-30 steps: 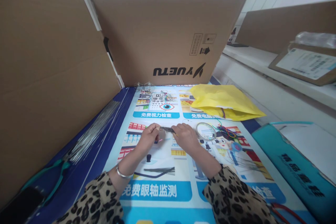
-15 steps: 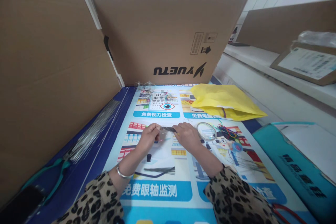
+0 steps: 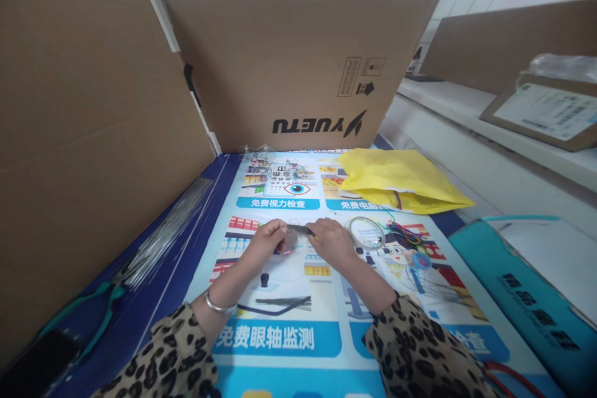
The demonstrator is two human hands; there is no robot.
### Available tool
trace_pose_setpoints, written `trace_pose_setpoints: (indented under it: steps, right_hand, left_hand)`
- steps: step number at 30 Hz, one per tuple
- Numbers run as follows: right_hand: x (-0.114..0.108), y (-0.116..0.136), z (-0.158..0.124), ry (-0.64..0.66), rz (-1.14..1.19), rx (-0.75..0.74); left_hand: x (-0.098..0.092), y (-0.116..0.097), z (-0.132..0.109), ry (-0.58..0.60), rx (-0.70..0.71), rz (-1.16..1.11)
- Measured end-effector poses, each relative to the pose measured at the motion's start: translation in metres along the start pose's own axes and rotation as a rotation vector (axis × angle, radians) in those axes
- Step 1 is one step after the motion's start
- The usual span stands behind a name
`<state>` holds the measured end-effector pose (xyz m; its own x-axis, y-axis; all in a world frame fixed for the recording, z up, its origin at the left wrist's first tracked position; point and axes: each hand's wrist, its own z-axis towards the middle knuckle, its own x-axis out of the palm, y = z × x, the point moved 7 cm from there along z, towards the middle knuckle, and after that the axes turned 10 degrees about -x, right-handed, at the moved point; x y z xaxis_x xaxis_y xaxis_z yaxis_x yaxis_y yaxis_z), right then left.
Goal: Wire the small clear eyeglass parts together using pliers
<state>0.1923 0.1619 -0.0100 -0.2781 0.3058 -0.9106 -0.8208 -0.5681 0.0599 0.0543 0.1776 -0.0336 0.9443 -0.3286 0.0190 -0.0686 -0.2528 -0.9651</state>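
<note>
My right hand (image 3: 330, 239) is closed around a slim dark pointed tool (image 3: 301, 229) with a bit of yellow at the grip; its exact kind is unclear. The tool reaches leftward to the fingertips of my left hand (image 3: 270, 239), which are pinched together. A faint clear, curved piece (image 3: 293, 240) shows just below the tool beside the left fingers; whether they grip it is hard to make out. Both hands are above the printed sheet. Right of my right hand lies a clear tape roll (image 3: 367, 233), with coloured cords (image 3: 405, 233) beyond it.
Cardboard panels (image 3: 298, 62) stand behind and at left. Thin metal wires (image 3: 168, 230) and teal-handled pliers (image 3: 102, 305) lie left. A yellow bag (image 3: 401, 180), a teal box (image 3: 517, 298) and a red handle (image 3: 508, 376) are at right. Short dark wires (image 3: 284, 303) lie near the front.
The tool has turned slightly between my hands, and the clear curved piece below it shows a rounder outline. Both hands stay in nearly the same place.
</note>
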Motion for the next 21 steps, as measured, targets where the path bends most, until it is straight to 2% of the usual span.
trace_pose_setpoints:
  steps: [10,15,17,21]
  right_hand:
    - [-0.008,-0.003,0.000,-0.031,0.024,0.003]
    - [-0.019,-0.012,-0.004,-0.230,-0.014,0.075]
    - [-0.023,-0.009,-0.004,-0.282,-0.011,0.055]
    - [-0.021,0.005,-0.002,-0.216,-0.073,-0.021]
  left_hand:
    - [-0.004,0.002,0.001,-0.054,0.047,-0.017]
    - [-0.010,0.000,0.001,-0.147,0.093,0.005]
    - [-0.011,-0.001,0.000,-0.182,0.100,0.003]
    - [-0.012,-0.002,-0.002,-0.230,0.128,0.050]
